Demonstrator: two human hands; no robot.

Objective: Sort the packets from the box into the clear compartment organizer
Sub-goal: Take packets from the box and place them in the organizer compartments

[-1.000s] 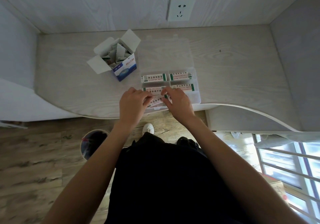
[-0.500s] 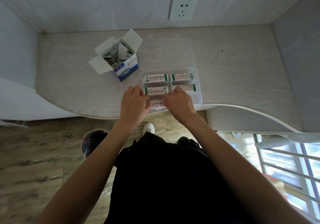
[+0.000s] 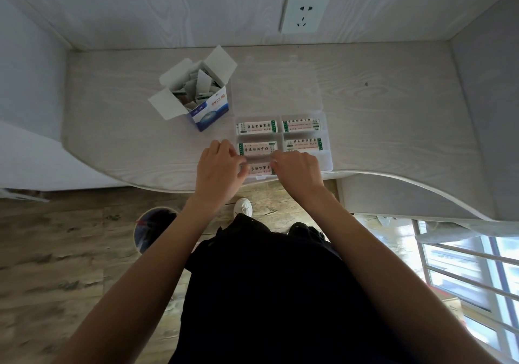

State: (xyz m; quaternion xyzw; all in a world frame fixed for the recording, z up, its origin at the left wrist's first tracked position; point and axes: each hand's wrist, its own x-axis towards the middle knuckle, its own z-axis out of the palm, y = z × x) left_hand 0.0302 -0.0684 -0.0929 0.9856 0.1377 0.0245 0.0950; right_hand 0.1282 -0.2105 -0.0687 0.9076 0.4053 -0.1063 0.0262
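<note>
The clear compartment organizer (image 3: pixel 327 141) lies near the desk's front edge, its transparent lid (image 3: pixel 276 88) folded back flat. Packets fill the two far compartments (image 3: pixel 257 127) and the two middle ones (image 3: pixel 304 144). In the near left compartment a packet (image 3: pixel 259 169) lies flat; my left hand (image 3: pixel 217 168) pinches its left end and my right hand (image 3: pixel 299 171) its right end. The near right compartment is mostly hidden under my right hand. The blue and white box (image 3: pixel 209 109) stands open to the left, with several packets sticking up inside.
A wall socket (image 3: pixel 304 13) with a yellow label sits on the back wall. The curved desk edge (image 3: pixel 168 188) runs just below the organizer. A bin (image 3: pixel 153 227) stands on the wooden floor under my left arm. Side walls close in the desk left and right.
Both hands lowered the packet from above the organizer into the near left compartment; it now lies flat there, fingers still on its ends.
</note>
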